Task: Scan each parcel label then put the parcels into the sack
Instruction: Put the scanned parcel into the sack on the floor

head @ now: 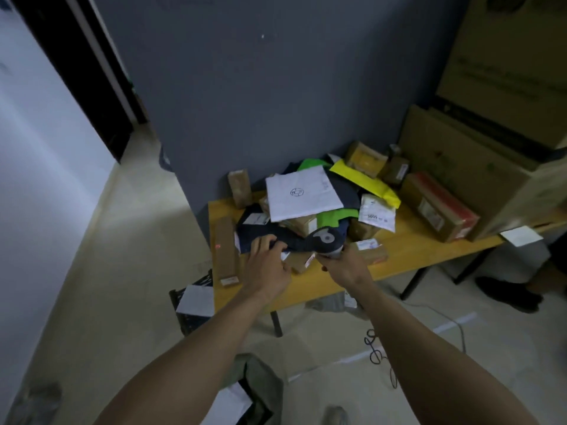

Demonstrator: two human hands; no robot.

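- On the smooth yellow wooden table (414, 250), against a matt grey wall (276, 102): a loose heap of parcels, soft bags and stiff cartons mixed.
- At the near left of the heap, a limp navy mailer (264, 233) of creased plastic, a white label at its far edge.
- Upon it, the left hand (267, 263), fingers close together and nearly straight, pressing the near edge flat.
- Just to the right, the right hand (346, 266), fingers curled tight round the handle of a scanner (325, 239); rounded dark head with a pale grey oval, above the table's front part.
- Small red dot of light on a long, narrow cardboard box (225, 253), brown, lying flat at the table's left end.
- Topping the heap, a flat square white mailer (302, 194), smooth, stamped with a round black mark.
- Behind and right of it, a glossy yellow bag (365, 179); in front of it, a bright green bag (334, 217).
- At the right end, an oblong brown carton (438, 207) banded in red.
- Down on the floor by the feet, a slack olive-grey sack (260, 378), mouth gaping, a white sheet at the opening; well apart from the parcels on the table.
- Under the table's left end, a black latticed crate (187, 323); on the pale tiles, a coiled black cable (376, 348).
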